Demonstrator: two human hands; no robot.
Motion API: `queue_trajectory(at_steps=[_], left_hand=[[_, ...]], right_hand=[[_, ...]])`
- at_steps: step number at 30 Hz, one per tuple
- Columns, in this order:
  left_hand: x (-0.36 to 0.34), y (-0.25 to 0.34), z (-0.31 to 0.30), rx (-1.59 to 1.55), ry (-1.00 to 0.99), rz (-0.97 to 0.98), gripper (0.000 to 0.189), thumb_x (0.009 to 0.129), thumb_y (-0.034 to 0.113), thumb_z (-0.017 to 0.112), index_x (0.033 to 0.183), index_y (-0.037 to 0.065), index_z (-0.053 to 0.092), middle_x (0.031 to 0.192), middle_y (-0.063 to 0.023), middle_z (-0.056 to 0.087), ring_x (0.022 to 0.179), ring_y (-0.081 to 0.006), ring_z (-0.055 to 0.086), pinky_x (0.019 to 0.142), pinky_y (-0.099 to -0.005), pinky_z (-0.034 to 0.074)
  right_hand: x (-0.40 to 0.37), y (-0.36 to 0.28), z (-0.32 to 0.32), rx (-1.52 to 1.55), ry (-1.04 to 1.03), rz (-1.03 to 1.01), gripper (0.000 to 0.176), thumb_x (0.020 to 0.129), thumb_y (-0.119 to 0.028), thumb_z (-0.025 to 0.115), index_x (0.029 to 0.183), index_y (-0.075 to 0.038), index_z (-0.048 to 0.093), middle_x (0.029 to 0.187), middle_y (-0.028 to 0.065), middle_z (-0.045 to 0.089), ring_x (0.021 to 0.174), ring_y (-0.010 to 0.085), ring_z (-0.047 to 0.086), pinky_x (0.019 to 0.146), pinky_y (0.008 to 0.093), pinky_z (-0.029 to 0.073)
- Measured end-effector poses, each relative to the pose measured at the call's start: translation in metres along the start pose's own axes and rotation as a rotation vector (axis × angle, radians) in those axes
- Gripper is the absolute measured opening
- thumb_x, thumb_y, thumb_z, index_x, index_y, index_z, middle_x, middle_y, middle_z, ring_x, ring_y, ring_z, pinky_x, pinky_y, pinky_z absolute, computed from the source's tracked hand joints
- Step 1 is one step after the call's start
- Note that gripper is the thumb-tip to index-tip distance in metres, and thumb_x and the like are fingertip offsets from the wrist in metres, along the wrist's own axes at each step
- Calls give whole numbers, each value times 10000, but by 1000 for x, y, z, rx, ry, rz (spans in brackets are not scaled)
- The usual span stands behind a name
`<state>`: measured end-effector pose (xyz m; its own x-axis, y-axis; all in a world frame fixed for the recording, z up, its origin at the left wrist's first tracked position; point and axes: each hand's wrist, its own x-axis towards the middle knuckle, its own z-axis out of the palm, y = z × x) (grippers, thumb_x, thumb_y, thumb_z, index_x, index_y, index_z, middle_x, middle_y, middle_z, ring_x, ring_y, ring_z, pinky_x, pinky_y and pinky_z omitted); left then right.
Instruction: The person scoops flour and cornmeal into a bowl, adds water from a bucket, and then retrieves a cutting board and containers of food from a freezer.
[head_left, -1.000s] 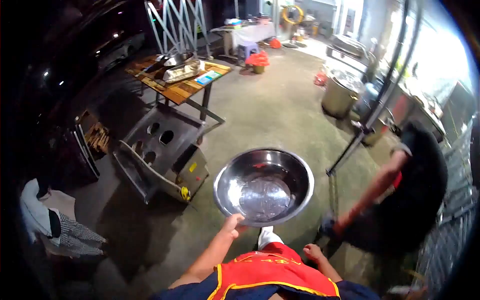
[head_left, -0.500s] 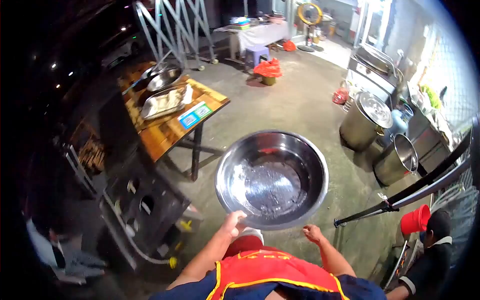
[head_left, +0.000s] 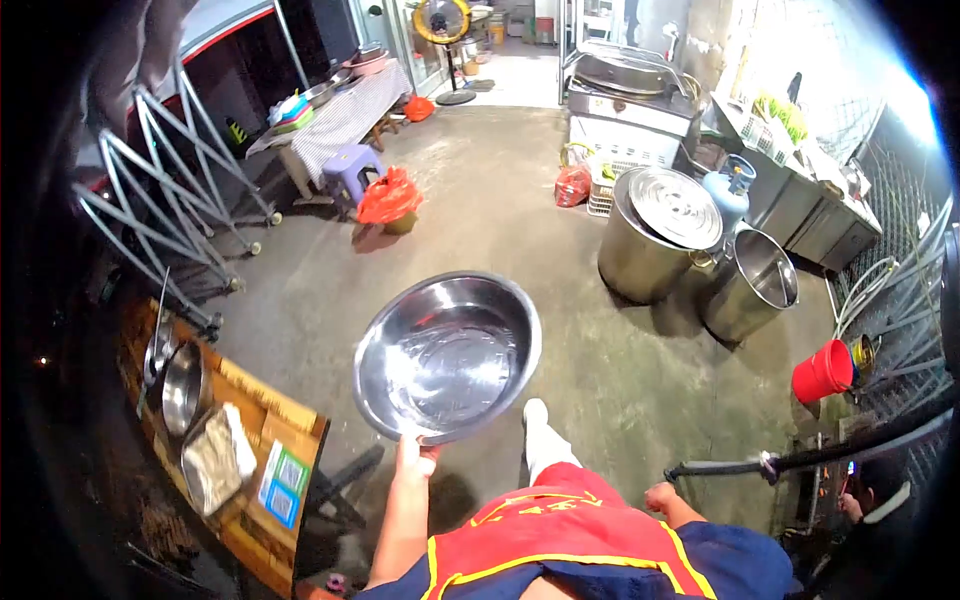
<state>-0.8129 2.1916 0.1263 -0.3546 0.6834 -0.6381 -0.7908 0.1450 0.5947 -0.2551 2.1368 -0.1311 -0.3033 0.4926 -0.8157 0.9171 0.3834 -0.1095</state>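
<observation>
My left hand (head_left: 416, 458) grips the near rim of a wide stainless steel basin (head_left: 447, 357), its fingers closed over the edge. The basin is tilted and hangs out in front of me above the concrete floor. Its shiny inside shows only reflections and a few wet-looking marks. Beside my red apron (head_left: 570, 530), my right hand (head_left: 660, 497) hangs low with loosely curled fingers and nothing in them. The end of a dark pole (head_left: 720, 468) is the thing closest to it.
To the left stands a wooden table (head_left: 262, 395) with metal bowls and a tray. Ahead are a bucket with a red bag (head_left: 388, 197) and a purple stool (head_left: 350, 170). Large steel pots (head_left: 645, 250), a gas cylinder (head_left: 730, 190) and a red bucket (head_left: 822, 372) line the right. A person (head_left: 885, 500) is at lower right.
My view has turned right and I have stepped forward; the pots look nearer and the wooden table has slid to lower left. The basin stays in my left hand; my right hand has swung back.
</observation>
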Motion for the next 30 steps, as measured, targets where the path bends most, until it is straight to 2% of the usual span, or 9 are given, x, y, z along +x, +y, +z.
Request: queue_trajectory(at_steps=[2, 5, 8, 15, 20, 24, 28, 29, 30], left_hand=[[67, 15, 23, -110, 56, 21, 236, 676, 70, 501, 901, -2, 517, 798, -93, 591, 676, -226, 597, 565, -364, 543], [122, 58, 87, -5, 89, 50, 161, 682, 86, 498, 824, 16, 525, 759, -99, 578, 675, -235, 588, 639, -439, 536], [175, 102, 143, -43, 167, 48, 117, 684, 78, 501, 779, 22, 541, 749, -93, 580, 654, -235, 591, 623, -424, 540], [347, 165, 269, -67, 134, 176, 174, 666, 22, 513, 833, -24, 534, 775, -121, 587, 655, -228, 603, 569, -325, 548], [511, 195, 384, -114, 188, 121, 194, 638, -7, 489, 830, 8, 516, 810, -105, 569, 694, -246, 583, 566, -371, 517], [634, 227, 489, -81, 57, 0, 173, 635, 9, 503, 808, 27, 511, 786, -99, 566, 674, -249, 579, 552, -369, 515], [733, 262, 607, -45, -5, -54, 135, 638, 21, 515, 771, 46, 512, 771, -85, 564, 650, -228, 570, 570, -353, 510], [769, 267, 629, -27, -49, -74, 131, 638, 24, 520, 765, 54, 513, 763, -75, 561, 665, -218, 565, 587, -346, 503], [803, 273, 653, -10, -91, -96, 126, 639, 27, 524, 760, 61, 515, 756, -64, 558, 681, -209, 560, 605, -339, 496]], right_hand=[[52, 20, -55, -210, -81, -195, 222, 676, -256, 560, 773, -83, 659, 682, 102, 625, 561, 170, 599, 505, 310, 464], [162, 63, -167, 630, -246, 362, 307, 733, -321, 492, 765, -57, 644, 783, 156, 620, 731, 257, 614, 629, 396, 486], [177, 37, -375, 510, 659, 170, 334, 710, -310, 488, 766, -8, 617, 816, 213, 594, 775, 378, 572, 697, 439, 467], [279, -2, -716, 888, 742, -210, 294, 787, -270, 500, 945, -38, 585, 929, 166, 596, 886, 330, 554, 787, 382, 437], [384, 70, -789, 441, 720, -218, 251, 781, -251, 461, 829, -28, 566, 841, 203, 585, 794, 361, 557, 695, 437, 445], [435, 183, -791, 215, 229, 53, 332, 713, -304, 467, 718, -15, 629, 811, 218, 592, 781, 351, 578, 691, 418, 455], [440, 228, -851, 919, 384, 386, 253, 733, -215, 497, 713, 1, 629, 645, 166, 602, 592, 231, 605, 563, 337, 482], [482, 269, -828, 1668, 177, 274, 195, 729, -172, 514, 706, -11, 622, 699, 129, 621, 609, 230, 600, 562, 332, 488], [498, 279, -834, 1704, 138, 360, 190, 724, -177, 513, 696, -21, 618, 694, 125, 616, 613, 237, 597, 563, 339, 486]])
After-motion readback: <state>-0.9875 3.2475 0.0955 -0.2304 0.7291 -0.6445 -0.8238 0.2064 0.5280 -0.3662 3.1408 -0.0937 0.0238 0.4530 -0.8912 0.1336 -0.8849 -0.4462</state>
